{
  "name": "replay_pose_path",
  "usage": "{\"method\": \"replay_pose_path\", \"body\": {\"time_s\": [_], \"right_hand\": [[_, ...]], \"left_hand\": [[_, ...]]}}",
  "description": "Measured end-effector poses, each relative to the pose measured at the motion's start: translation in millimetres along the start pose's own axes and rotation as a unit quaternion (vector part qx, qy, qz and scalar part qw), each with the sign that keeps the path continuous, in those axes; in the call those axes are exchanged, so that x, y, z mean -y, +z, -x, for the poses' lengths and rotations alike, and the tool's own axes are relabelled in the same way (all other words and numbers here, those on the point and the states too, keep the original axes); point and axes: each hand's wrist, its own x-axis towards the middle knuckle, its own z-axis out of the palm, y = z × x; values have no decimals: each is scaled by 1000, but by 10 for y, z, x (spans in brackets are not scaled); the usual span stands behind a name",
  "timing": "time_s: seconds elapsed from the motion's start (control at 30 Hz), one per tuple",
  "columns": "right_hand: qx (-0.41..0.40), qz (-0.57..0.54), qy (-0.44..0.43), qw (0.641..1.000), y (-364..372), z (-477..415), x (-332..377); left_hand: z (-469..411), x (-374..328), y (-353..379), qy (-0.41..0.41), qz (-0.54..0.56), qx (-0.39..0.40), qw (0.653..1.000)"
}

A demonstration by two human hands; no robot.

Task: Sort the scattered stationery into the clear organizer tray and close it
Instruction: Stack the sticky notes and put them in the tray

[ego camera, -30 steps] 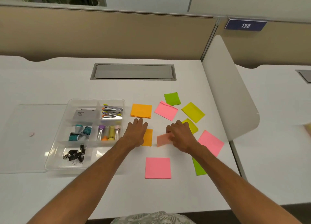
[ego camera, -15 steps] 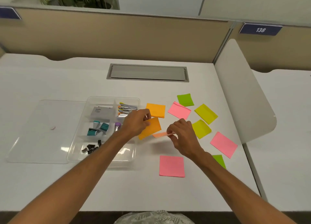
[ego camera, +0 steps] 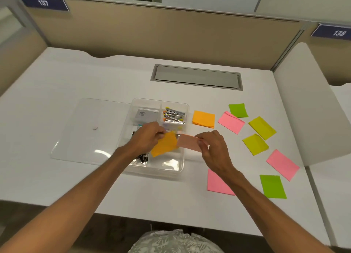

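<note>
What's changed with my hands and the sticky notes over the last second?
Both hands took hold of notes off the white desk and lifted them toward the clear organizer tray: left hand holds an orange sticky note, right hand a pale pink sticky note. The other scattered notes, tray contents and clear flat lid stayed put.

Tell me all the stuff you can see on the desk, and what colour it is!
Organizer tray: one, clear, middle of the desk.
Lid: one, clear, flat on the desk left of the tray.
Staplers: a few, silver, far right compartment.
Small box: one, grey, far left compartment.
Binder clips: a bunch, black, near left compartment.
Orange notes: one stack on the desk, one in the left hand.
Pink notes: three on the desk, one paler in the right hand.
Yellow-green notes: two, right side.
Green notes: two, right side.
Hands: left and right, over the tray's right part.
</note>
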Motion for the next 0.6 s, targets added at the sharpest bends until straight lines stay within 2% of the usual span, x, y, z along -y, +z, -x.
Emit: {"method": "replay_pose_path", "body": {"time_s": [0.13, 0.4, 0.6], "right_hand": [[1, -31, 33, 999, 42, 14, 115], [-10, -58, 113, 992, 53, 64, 200], [-34, -110, 166, 979, 79, 117, 215]], "left_hand": [[55, -34, 113, 36, -32, 38, 998], [34, -74, 300, 44, -54, 80, 994], [50, -9, 408, 65, -83, 87, 991]]}}
